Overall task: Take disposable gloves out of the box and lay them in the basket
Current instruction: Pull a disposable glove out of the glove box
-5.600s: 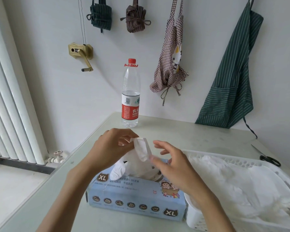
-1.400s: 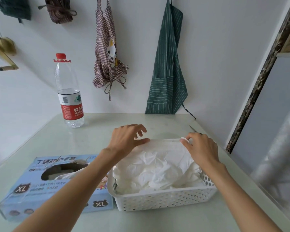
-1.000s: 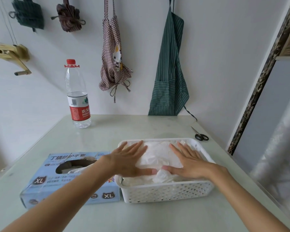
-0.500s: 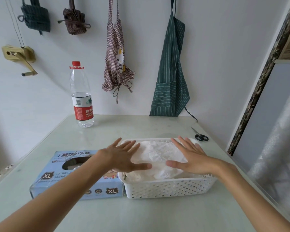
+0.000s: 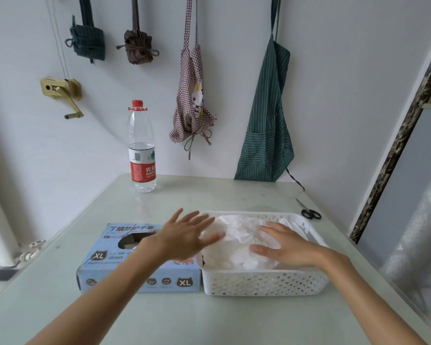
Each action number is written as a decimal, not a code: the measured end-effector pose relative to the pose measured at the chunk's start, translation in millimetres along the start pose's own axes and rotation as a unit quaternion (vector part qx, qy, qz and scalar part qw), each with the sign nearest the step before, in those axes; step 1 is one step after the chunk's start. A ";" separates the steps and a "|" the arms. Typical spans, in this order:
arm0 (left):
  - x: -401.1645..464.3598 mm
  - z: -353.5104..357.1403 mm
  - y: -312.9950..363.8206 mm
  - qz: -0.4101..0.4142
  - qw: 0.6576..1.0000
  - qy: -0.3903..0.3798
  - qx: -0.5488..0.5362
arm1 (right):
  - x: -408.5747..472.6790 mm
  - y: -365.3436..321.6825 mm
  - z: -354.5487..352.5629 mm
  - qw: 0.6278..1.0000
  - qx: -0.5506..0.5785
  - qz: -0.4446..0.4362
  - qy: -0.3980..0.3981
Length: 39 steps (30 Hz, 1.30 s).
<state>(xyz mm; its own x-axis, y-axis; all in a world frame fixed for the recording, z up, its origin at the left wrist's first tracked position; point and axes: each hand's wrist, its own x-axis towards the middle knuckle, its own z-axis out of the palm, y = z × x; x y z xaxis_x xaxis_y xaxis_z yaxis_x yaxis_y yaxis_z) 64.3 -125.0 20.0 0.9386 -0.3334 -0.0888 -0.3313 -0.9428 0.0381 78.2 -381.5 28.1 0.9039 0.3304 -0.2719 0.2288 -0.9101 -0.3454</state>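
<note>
Nearest, against the basket (image 5: 264, 282), a white perforated tub on the pale table (image 5: 209, 319); touching its left wall, the blue glove box (image 5: 135, 270), oval opening on top with white showing inside. Inside the basket, a crumpled heap of white gloves (image 5: 237, 235) filling it to about rim height. On that heap, the right hand (image 5: 284, 245), flat, fingers straight and spread, holding nothing. Over the basket's left rim, the left hand (image 5: 184, 235), also flat with fingers spread and empty, motion-blurred; half a second back pressing on the pile, now lifted and slid left toward the box. Likely meaning: latest glove laid and smoothed, pressing finished on that side, next reach probably into the box for another. Beyond the basket's far right corner, scissors (image 5: 309, 212); well beyond its far left corner, a water bottle (image 5: 142, 150) upright by the wall; above, aprons (image 5: 266, 120) hanging.
</note>
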 end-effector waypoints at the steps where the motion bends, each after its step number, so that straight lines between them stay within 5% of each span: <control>1: -8.5 -0.3 -15.3 -0.020 0.999 0.032 -0.035 | 1.2 -8.7 -0.5 0.999 0.012 -0.016 0.046; 6: -50.7 15.1 -103.8 -0.153 0.977 0.107 -0.098 | 12.4 -69.4 15.8 0.973 0.000 -0.147 0.179; 11: -80.3 28.3 -138.3 -0.162 0.953 0.042 -0.253 | 46.8 -141.7 42.4 0.947 -0.053 -0.250 0.193; 18: -71.4 20.6 -146.2 -0.177 0.964 -0.042 -0.196 | 85.5 -170.7 53.5 0.944 -0.143 -0.252 0.155; 24: -63.1 15.7 -146.0 -0.190 0.968 -0.066 -0.153 | 86.7 -164.7 46.8 0.963 0.121 -0.223 0.089; 28: -61.6 17.1 -149.1 -0.187 0.972 -0.065 -0.129 | 88.7 -165.7 54.8 0.929 0.244 -0.202 0.192; 33: -62.7 2.8 -137.7 -0.110 0.978 0.056 -0.166 | 87.6 -166.6 61.3 0.934 0.203 -0.207 0.211; 39: -47.7 2.4 -130.8 -0.021 0.928 0.189 -0.322 | 79.5 -171.1 65.3 0.893 0.286 -0.234 0.257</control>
<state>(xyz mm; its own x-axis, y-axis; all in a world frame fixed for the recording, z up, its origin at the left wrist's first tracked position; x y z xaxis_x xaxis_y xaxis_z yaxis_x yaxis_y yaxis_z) 62.7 14.2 16.8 0.9566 -0.1556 0.2462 -0.2810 -0.7156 0.6395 87.3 -183.1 6.9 0.8383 0.3484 0.4193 0.5350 -0.3780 -0.7556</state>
